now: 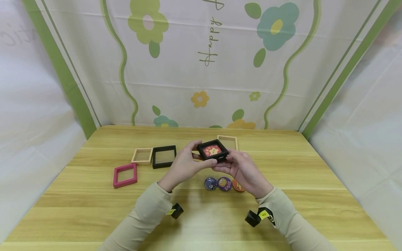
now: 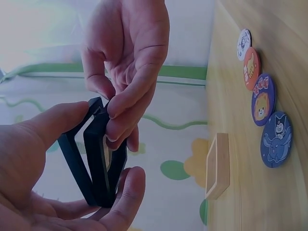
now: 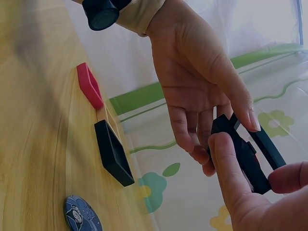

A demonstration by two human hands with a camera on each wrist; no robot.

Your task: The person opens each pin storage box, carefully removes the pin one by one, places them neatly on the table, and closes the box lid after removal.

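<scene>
Both hands hold a small square black display frame (image 1: 221, 157) above the table, with a red round badge (image 1: 212, 150) showing a yellow figure inside it. The left hand (image 1: 185, 162) grips the frame's left side, thumb on one half and fingers on the other. At the opposite side, the right hand (image 1: 249, 174) pinches the frame's edge with thumb and fingers. In the left wrist view, the black frame's two halves (image 2: 98, 149) stand partly apart with a narrow gap. Beneath the hands lie a blue badge (image 1: 210, 183), a purple badge (image 1: 224, 184) and an orange badge (image 1: 238, 187), the last partly covered.
On the left of the table lie a pink frame (image 1: 125, 183), a wooden frame (image 1: 141, 162) and another black frame (image 1: 164, 165). Another wooden frame (image 1: 227, 137) lies behind the hands. A white badge (image 2: 244, 44) shows beside the orange one. A printed curtain (image 1: 176, 73) stands behind the table.
</scene>
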